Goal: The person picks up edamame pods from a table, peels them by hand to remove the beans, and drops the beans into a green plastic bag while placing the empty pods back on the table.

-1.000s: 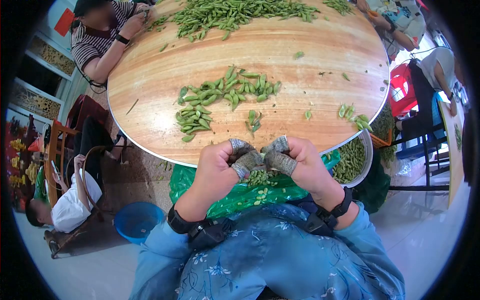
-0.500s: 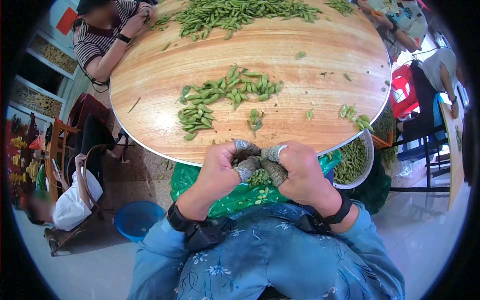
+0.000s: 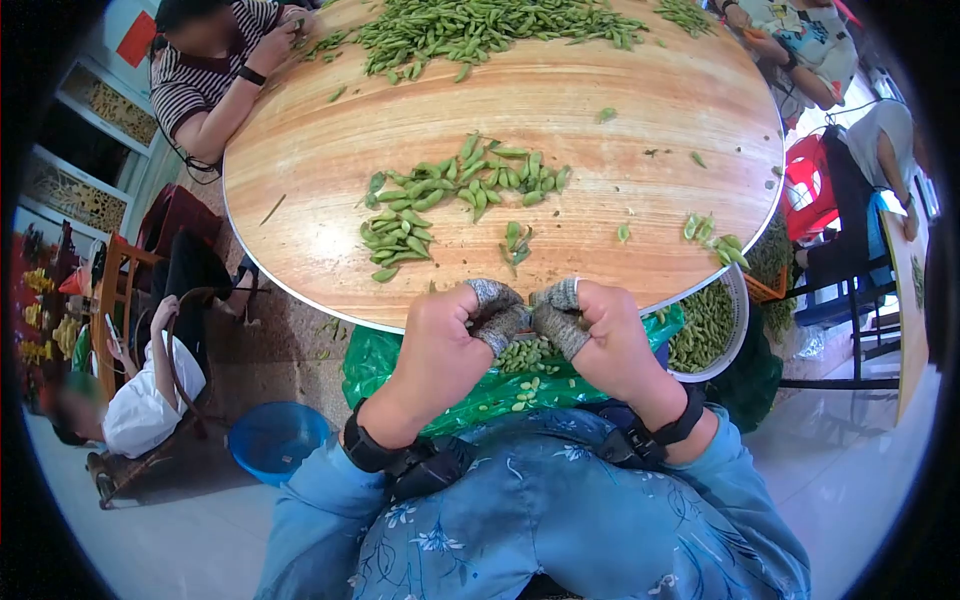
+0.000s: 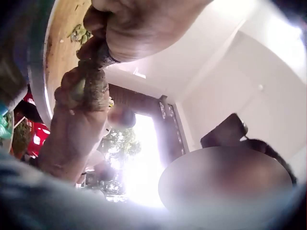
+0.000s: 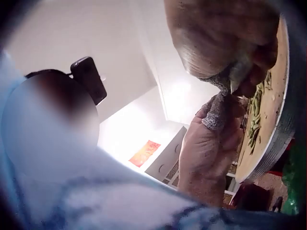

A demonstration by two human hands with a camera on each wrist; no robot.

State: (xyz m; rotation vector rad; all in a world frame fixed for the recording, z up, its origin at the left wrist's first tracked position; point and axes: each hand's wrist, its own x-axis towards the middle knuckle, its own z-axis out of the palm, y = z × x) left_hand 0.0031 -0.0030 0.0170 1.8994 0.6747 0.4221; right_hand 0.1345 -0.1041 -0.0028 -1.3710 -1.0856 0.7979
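In the head view, my left hand and right hand meet fingertip to fingertip just off the table's near edge, with grey covers on thumbs and forefingers. Between them is a bean pod, mostly hidden by the fingers; its pale green side shows inside the right hand in the left wrist view and in the right wrist view. Both hands pinch it with curled fingers. Shelled beans lie below on a green plastic bag. Loose pods lie on the table beyond.
A large pod heap covers the far side of the round table. Right of my lap stands a white tub with pods; a blue basin is on the floor at left. People sit around.
The right hand's fingers turned down over the beans half a second ago and have come back up level with the left. The pods on the table have not been moved.
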